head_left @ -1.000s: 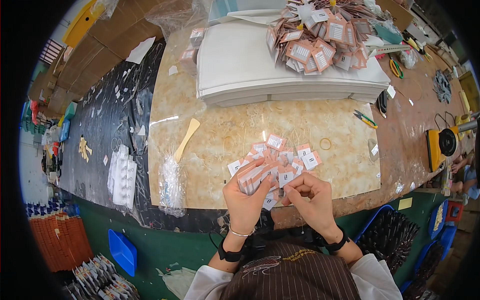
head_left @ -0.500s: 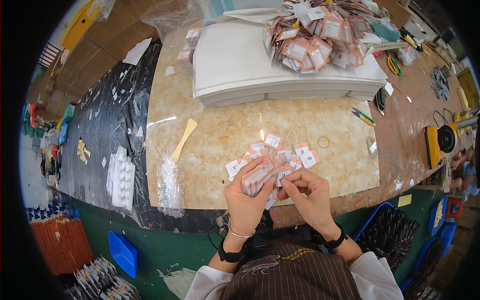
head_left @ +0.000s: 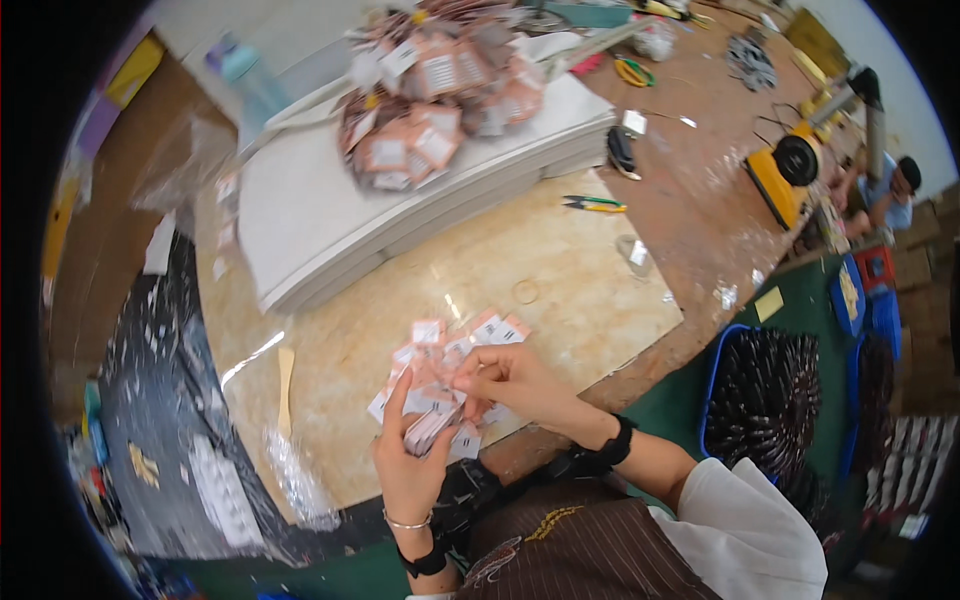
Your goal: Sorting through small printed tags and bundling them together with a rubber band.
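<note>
Pink tag packets [head_left: 445,390] fanned between both hands above the table edge.
The left hand [head_left: 410,455] clamps the stack for sorting; the right hand [head_left: 515,380] pinches one packet. Beyond, a packet heap [head_left: 440,95] tops white boards [head_left: 330,215].

You're at a bench in a small packing or assembly workshop. Evidence: a worn wooden worktable [head_left: 560,290] with a stack of white boards [head_left: 330,215] carrying a heap of bagged, tagged small goods [head_left: 440,90]. Hand tools lie loose: green-handled snips [head_left: 593,204] and a yellow power tool [head_left: 785,170] with cable. Blue crates [head_left: 765,395] of dark parts stand on the green floor beside you. Another person [head_left: 890,190] sits at the far end among cardboard boxes [head_left: 925,250].
</note>
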The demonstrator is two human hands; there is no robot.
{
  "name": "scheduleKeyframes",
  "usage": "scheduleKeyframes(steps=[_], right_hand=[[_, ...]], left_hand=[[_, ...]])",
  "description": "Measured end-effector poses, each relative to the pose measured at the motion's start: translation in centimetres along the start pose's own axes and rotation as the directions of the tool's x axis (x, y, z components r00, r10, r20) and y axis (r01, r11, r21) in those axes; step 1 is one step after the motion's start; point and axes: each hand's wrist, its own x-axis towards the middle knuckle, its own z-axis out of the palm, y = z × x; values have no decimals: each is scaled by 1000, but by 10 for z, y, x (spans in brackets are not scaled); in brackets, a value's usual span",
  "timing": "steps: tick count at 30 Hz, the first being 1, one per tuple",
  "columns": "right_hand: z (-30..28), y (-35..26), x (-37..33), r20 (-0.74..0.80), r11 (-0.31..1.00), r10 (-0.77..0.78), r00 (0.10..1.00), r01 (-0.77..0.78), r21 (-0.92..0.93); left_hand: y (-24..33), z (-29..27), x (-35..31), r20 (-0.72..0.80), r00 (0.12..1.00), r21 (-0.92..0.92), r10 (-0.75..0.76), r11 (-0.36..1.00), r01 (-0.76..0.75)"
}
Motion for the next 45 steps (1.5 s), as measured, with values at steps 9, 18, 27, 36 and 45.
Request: scheduleKeyframes(steps=[9,18,27,36,45], right_hand=[[-37,4,26,-339,996,-30,940,56,68],[-49,-8,7,-529,962,-265,806,262,-83],[35,-4,-26,-65,975,-95,993,80,-208],[46,-7,-28,-113,958,-86,990,51,-283],[45,-7,-26,-99,942,-78,992,41,-334]], left_hand=[[-42,13,10,28,967,-290,-253,924,250],[-39,-3,7,-222,940,-64,-257,966,249],[-27,-13,0,3,950,-562,-313,785,260],[-17,-4,-4,-153,958,-561,-241,820,116],[-9,1,-6,-247,950,-444,-189,894,62]])
